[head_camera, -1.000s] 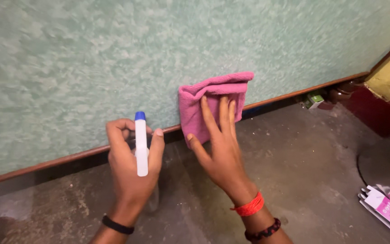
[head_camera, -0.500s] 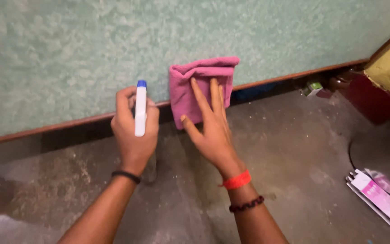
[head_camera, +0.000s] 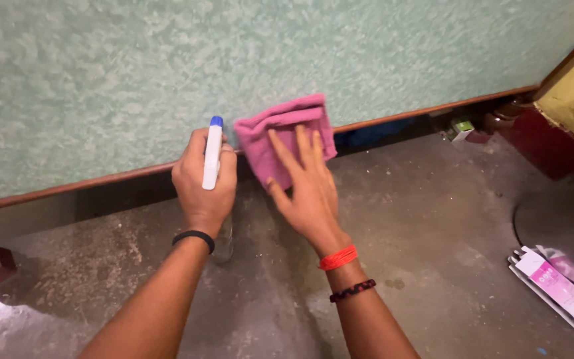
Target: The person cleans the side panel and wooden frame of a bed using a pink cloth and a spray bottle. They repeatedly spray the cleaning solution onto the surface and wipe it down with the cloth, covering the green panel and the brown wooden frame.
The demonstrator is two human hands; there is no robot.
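Cloth [head_camera: 286, 133] shifted left, tilted. Right hand [head_camera: 303, 189] flat, fingers spread, pressing it to wall [head_camera: 101, 86]; soft, light. Left hand [head_camera: 202, 189] closed around spray bottle [head_camera: 212, 153].

Cloth [head_camera: 280, 129] on wall [head_camera: 101, 80], bottle [head_camera: 212, 153] just left.
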